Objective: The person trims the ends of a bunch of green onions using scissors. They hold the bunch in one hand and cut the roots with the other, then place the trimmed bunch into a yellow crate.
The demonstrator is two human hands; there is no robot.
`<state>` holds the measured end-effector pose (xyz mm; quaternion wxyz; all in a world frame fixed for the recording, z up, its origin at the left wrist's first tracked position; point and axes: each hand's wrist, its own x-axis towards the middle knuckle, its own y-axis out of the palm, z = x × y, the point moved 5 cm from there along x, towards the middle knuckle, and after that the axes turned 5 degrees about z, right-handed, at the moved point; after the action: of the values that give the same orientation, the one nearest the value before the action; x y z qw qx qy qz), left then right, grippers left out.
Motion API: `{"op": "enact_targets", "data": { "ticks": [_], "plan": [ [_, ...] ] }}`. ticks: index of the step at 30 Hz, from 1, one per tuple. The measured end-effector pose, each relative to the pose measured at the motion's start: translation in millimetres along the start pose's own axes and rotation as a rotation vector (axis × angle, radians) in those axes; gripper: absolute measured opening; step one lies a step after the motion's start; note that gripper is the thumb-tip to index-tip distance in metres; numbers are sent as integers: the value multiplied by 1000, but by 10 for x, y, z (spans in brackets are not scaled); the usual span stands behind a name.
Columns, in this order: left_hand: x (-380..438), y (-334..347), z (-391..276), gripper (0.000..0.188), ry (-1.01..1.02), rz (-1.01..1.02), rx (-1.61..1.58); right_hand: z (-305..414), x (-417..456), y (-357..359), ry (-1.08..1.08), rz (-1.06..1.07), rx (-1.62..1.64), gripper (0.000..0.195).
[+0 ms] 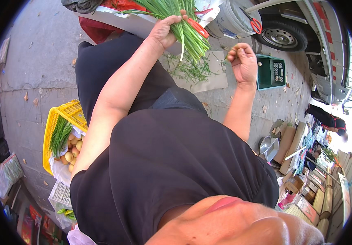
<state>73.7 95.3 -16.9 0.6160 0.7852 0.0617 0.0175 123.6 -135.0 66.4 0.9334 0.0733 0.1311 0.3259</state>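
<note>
My left hand [165,32] grips a bunch of long green chives [191,39], its cut ends pointing down to the right. Beside the bunch shows an orange-red plastic piece [198,28], perhaps a tool handle, partly covered by leaves. To the right of the bunch, apart from it, is my right hand [242,62], fingers curled and thumb pressed in; a thin greenish scrap appears at its fingertips. Loose green trimmings [191,69] are scattered below on a flat cardboard sheet [217,80]. Red-handled scissors [255,26] lie on a white bucket [229,20] ahead.
A green plastic crate [271,86] stands right, near a parked vehicle's wheel [279,36]. On the left, a yellow crate [47,147] holds chives and round fruit. A white basket [60,192] stands behind it. Boxes [294,183] and a person [327,119] are far right.
</note>
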Motion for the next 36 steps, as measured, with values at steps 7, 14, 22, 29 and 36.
{"op": "enact_targets", "data": {
  "ticks": [7,14,22,29,36],
  "plan": [
    [42,-8,73,25,93,-219,68,43,-198,273,-334,-396,-1079,16],
    [79,65,155,25,109,-259,50,142,-154,1005,-747,-206,-1329,15],
    [69,53,51,22,98,-276,-75,168,-179,509,-634,-375,-563,1],
    [174,19,90,22,159,-219,-138,5,-207,589,-421,-400,-761,7],
    [97,65,73,25,100,-204,-71,14,-163,560,-490,-419,-385,3]
  ]
}}
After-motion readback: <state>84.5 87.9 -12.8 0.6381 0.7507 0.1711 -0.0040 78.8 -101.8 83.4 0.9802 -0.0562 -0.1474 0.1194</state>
